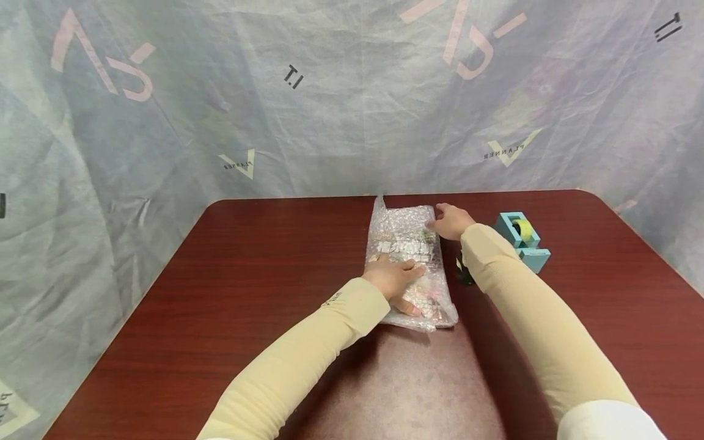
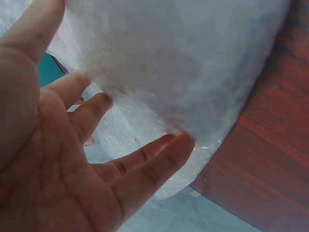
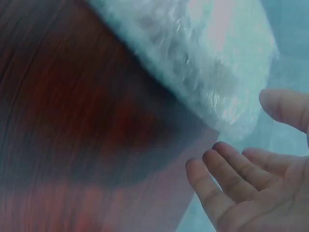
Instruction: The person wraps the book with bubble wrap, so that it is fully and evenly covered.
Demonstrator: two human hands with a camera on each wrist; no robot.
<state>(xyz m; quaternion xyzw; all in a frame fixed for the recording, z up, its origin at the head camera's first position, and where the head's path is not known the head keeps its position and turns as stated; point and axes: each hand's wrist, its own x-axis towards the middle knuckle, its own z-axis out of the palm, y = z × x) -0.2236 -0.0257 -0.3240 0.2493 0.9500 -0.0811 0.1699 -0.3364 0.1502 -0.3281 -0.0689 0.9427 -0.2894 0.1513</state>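
Note:
A flat, oblong package [image 1: 404, 223] in clear bubble wrap lies on the table, with pale printed characters showing through the plastic. My left hand [image 1: 393, 279] rests on its near half, fingers spread; the left wrist view has these fingertips against the wrap [image 2: 174, 63]. Beside the package's far right edge is my right hand [image 1: 452, 222], its fingers loosely extended. In the right wrist view this hand [image 3: 251, 183] holds nothing, and a corner of the wrap [image 3: 212, 92] is close to its fingertips.
To the right of my right forearm stands a teal tape dispenser [image 1: 532, 258] with a roll of yellow tape [image 1: 522, 230]. A small black object [image 1: 464, 272] is partly hidden by that forearm. Grey printed fabric [image 1: 330, 122] hangs behind the reddish-brown table [image 1: 247, 269].

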